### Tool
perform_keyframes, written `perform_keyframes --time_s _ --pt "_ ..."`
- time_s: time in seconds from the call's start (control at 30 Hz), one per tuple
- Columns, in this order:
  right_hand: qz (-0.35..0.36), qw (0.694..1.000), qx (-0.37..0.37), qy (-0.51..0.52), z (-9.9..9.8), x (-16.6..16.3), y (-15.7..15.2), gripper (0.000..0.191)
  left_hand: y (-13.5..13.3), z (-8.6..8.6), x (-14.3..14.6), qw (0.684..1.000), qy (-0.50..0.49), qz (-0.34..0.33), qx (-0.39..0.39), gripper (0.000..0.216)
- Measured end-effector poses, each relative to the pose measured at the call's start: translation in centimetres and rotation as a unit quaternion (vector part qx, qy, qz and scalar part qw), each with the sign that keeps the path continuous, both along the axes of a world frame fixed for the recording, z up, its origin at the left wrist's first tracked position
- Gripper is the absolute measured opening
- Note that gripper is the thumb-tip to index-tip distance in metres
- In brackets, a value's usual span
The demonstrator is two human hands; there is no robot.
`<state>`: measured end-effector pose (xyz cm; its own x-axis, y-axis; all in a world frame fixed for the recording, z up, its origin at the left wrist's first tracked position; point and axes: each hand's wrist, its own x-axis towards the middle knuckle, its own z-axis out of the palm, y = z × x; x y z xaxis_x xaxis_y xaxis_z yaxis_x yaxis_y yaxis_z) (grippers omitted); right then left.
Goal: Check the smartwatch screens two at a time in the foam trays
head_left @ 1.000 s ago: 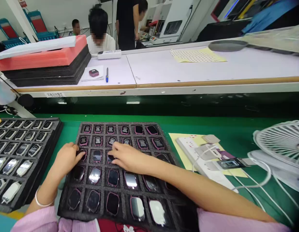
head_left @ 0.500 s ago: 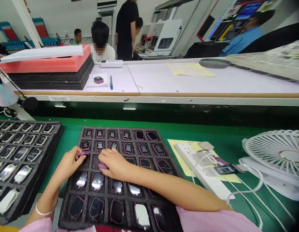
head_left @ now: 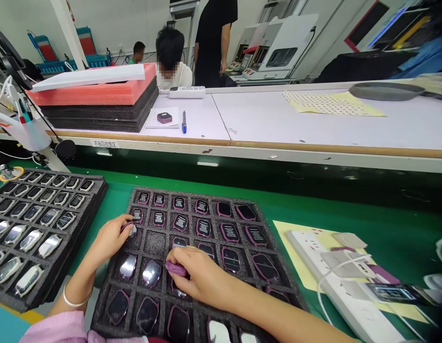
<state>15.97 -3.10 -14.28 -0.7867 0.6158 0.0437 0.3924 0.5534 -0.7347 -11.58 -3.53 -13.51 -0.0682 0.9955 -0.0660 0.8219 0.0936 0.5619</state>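
Note:
A black foam tray (head_left: pixel 154 244) with square compartments lies in front of me, filled with purple-framed smartwatches, several showing lines of text. My left hand (head_left: pixel 110 242) is at the tray's left edge, fingers closed on a smartwatch (head_left: pixel 131 232) in the third row; its face catches the light and the fingers partly cover it. Over the middle of the tray, my right hand (head_left: pixel 203 274) pinches a purple smartwatch (head_left: pixel 176 268) edge-on, raised above the compartments. Under that hand, another watch (head_left: pixel 178 288) is partly hidden.
On the left is a second foam tray (head_left: pixel 99 183) of pale-framed watches. A power strip (head_left: pixel 335 271) with cables stands at right. Behind runs a white shelf (head_left: pixel 256 119) with stacked foam (head_left: pixel 99 116), a pen (head_left: pixel 184 122) and a purple device (head_left: pixel 164 117). People are beyond.
My right hand has moved right and nearer with the purple watch, uncovering a third-row compartment. The watch at my left hand now tilts, showing a bright face. The view has shifted left.

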Motion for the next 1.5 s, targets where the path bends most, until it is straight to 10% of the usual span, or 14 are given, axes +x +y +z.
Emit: perform_keyframes --time_s 0.1,0.23,0.37,0.5,0.8,1.5 --pt "-0.051 0.986 -0.135 0.083 0.7 0.3 0.6 0.01 0.2 1.0 1.1 0.991 -0.136 0.01 0.014 0.041" --pt "-0.101 0.895 -0.355 0.252 0.9 1.0 2.6 0.025 2.1 2.4 4.8 0.919 -0.385 -0.013 -0.085 0.049" --pt "-0.215 0.801 -0.411 0.378 0.6 2.5 5.6 0.043 5.6 3.0 9.4 0.845 -0.523 -0.031 -0.106 0.049" --pt "-0.228 0.747 -0.438 0.444 0.3 4.0 7.2 0.041 8.3 2.3 12.5 0.843 -0.526 -0.028 -0.104 0.046" --pt "-0.185 0.778 -0.433 0.417 -0.2 4.4 7.5 0.049 8.2 -0.4 12.8 0.941 -0.324 -0.068 0.069 0.028" --pt "-0.163 0.777 -0.437 0.423 1.2 4.5 9.7 0.046 9.2 1.3 12.8 0.958 -0.235 -0.078 0.144 0.033"
